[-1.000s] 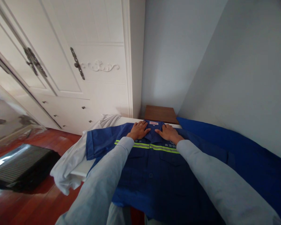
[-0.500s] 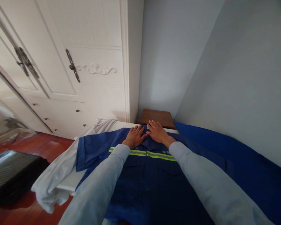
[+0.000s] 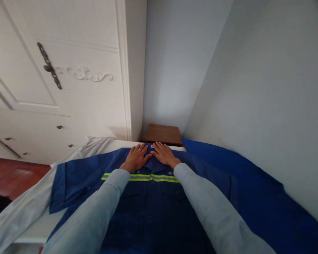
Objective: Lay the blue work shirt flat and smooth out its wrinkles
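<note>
A dark blue work shirt with a yellow-green and grey reflective stripe across its chest lies spread out, front side up, its collar at the far end. My left hand rests flat on the left side of the collar, fingers stretched out, a ring on one finger. On the collar's right side lies my right hand, palm down with its fingers apart. The two thumbs almost meet over the collar opening. Part of the shirt is hidden beneath my forearms.
White cloth drapes over the white surface's left edge. A white wardrobe stands behind at left, a brown wooden box-like piece at the far corner. Blue fabric runs along the grey wall at right. Red flooring shows at left.
The view has turned to the right, so everything sits further left and the black case on the floor is mostly out of sight. Both hands stay flat at the collar.
</note>
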The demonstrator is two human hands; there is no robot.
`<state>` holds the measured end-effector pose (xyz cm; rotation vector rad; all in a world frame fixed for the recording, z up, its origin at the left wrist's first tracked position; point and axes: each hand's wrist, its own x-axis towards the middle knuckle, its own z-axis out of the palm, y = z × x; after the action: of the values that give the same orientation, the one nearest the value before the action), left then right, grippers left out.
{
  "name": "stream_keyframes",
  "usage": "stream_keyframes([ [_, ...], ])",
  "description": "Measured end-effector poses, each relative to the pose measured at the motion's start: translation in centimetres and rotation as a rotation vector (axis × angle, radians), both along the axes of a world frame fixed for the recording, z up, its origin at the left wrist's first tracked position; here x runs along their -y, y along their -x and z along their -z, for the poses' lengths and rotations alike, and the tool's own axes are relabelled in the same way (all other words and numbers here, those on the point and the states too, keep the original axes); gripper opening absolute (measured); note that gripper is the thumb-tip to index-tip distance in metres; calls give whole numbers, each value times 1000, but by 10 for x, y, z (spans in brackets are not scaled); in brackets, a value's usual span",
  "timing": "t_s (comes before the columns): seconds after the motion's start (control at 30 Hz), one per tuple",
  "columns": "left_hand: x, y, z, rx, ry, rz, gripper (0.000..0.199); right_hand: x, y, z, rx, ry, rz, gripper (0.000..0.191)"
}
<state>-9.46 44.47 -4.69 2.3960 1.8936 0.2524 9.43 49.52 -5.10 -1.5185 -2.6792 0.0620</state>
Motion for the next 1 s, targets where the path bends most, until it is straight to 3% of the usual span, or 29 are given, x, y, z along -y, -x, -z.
stream_keyframes([
  [0.13, 1, -1, -3, 12, -91, -7, 69, 0, 0, 2, -36, -14, 15, 65],
  [0.27, 12, -6, -12, 7, -247, -96, 58, 4, 2, -2, -54, -52, 95, 64],
  [0.4, 41, -11, -21, 12, -290, -153, 58, 11, 0, -10, -53, -131, 128, 70],
  [0.53, 79, -11, -32, 20, -270, -129, 63, 21, -21, -24, -99, -69, 52, 67],
  [0.63, 99, -6, -40, 31, -212, -99, 65, 37, -57, -41, -109, -68, 38, 66],
  [0.73, 110, 9, -41, 13, -214, -140, 66, 60, -111, -56, -80, -62, 45, 65],
  [0.83, 117, 39, -38, -56, -214, -207, 65, 88, -175, -62, -76, -55, 212, 61],
  [0.93, 129, 76, -38, -124, -211, -340, 64, 117, -227, -57, -83, -65, 410, 59],
  [1.0, 141, 98, -45, -167, -246, -527, 62, 135, -246, -51, -51, -44, 413, 62],
])
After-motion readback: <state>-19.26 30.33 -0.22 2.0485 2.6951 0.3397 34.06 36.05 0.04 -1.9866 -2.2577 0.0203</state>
